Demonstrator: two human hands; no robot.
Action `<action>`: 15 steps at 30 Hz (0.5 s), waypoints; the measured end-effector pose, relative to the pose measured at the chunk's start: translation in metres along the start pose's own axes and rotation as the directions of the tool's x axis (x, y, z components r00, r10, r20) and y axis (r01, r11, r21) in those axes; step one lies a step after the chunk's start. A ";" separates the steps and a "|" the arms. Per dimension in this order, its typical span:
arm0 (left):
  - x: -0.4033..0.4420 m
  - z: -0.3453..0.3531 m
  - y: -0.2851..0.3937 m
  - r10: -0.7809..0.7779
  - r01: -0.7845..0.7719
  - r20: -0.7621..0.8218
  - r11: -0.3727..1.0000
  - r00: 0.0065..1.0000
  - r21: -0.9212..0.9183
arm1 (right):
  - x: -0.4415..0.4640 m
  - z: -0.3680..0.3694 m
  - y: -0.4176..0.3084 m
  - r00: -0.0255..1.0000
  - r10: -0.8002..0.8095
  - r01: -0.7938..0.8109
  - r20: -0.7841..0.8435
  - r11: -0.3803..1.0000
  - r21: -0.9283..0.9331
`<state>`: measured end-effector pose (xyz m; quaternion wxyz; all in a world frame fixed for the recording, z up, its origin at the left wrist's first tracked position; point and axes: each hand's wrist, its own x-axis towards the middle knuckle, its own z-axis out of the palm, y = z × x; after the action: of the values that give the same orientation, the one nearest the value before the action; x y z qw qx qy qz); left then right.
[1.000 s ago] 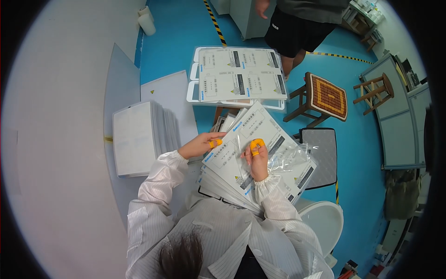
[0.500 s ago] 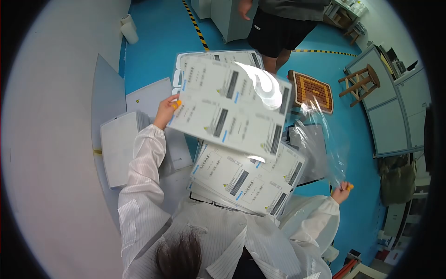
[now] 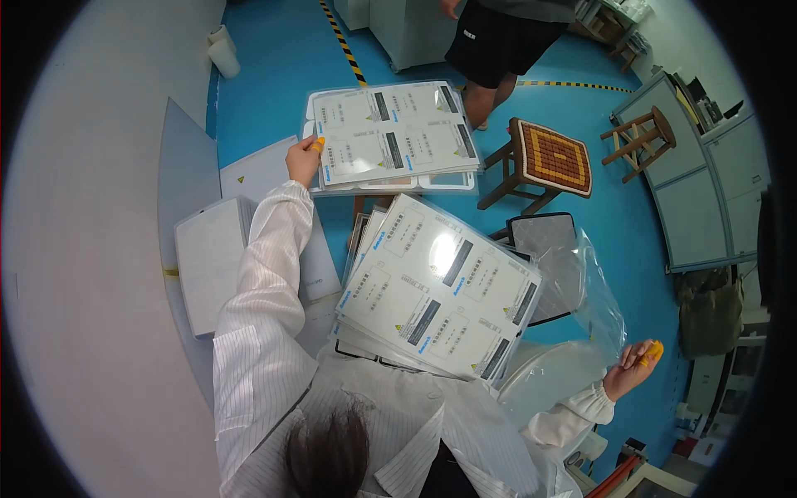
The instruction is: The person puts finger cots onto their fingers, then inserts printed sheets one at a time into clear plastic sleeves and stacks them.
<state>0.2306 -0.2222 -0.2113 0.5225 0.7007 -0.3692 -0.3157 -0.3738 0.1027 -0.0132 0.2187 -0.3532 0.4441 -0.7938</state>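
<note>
My left hand (image 3: 304, 159), with yellow finger covers, pinches the left edge of a printed label sheet (image 3: 394, 137) that lies on the far pile. My right hand (image 3: 635, 368) is out at the lower right, fingers curled, with yellow covers on the fingertips. From near it a clear plastic film (image 3: 599, 299) hangs down beside the stool; the fingers appear to hold its edge. A fanned stack of printed sheets (image 3: 440, 286) rests in front of my body, below the far pile.
A stack of white panels (image 3: 212, 266) stands at the left by the wall. To the right are a stool with a beaded mat (image 3: 551, 158), a dark-edged seat (image 3: 544, 232), a round wooden stool (image 3: 653, 126) and a white chair (image 3: 531, 382). A person (image 3: 502, 41) stands beyond the far pile.
My left hand has carried a sheet from the near stack onto the far pile. My right hand has moved out to the right, pulling the clear film away from the sheets.
</note>
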 end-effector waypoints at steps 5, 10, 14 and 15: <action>-0.064 -0.036 0.027 0.108 -0.153 0.227 0.970 0.968 0.191 | -0.035 0.113 0.022 0.786 0.335 -0.268 0.519 0.942 -0.203; -0.162 -0.087 0.021 -0.164 -0.020 0.692 0.968 0.703 0.250 | -0.120 0.226 0.092 0.192 0.635 -0.407 0.748 0.745 -0.528; -0.226 -0.110 0.021 -0.301 -0.154 0.707 0.851 0.640 0.502 | -0.194 0.256 0.155 0.129 0.581 -0.267 0.804 0.801 -0.536; -0.238 -0.112 0.018 -0.276 -0.173 0.714 0.856 0.644 0.487 | -0.212 0.254 0.174 0.121 0.579 -0.266 0.806 0.801 -0.536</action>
<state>0.1940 0.0318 -0.1523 0.1010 0.6245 -0.6032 -0.4858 -0.0372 0.0141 -0.1497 0.6080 -0.6361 0.4020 -0.2532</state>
